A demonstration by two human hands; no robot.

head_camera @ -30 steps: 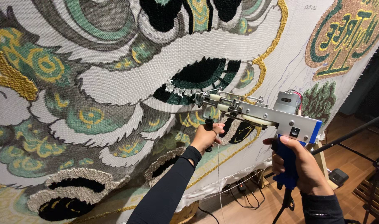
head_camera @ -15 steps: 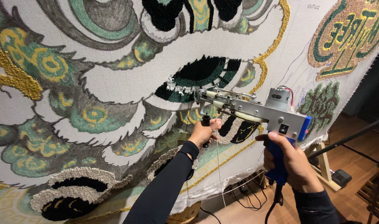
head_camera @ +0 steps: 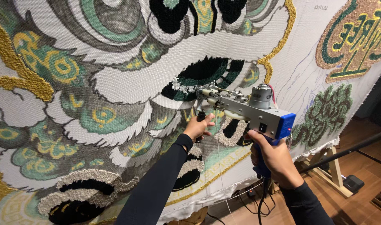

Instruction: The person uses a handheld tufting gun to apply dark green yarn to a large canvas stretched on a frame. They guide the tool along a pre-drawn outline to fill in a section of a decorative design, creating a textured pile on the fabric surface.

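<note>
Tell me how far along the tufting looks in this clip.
Most of the cloth already carries green, gold and black pile. Both hands, left hand and right hand, hold the tufting gun against a white band. Bare sketched cloth remains at the upper right.

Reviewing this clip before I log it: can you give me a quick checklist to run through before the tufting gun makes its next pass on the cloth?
1. Left hand closed on the front handle: ok.
2. Right hand wrapped round the blue rear grip: ok.
3. Tufting gun tip against the backing cloth: ok, it meets the cloth beside the dark green patch.
4. Yarn running free to the gun: cannot tell, only a thin strand hanging below shows.
5. Power cable away from the hands: ok, it hangs below the grip.
</note>
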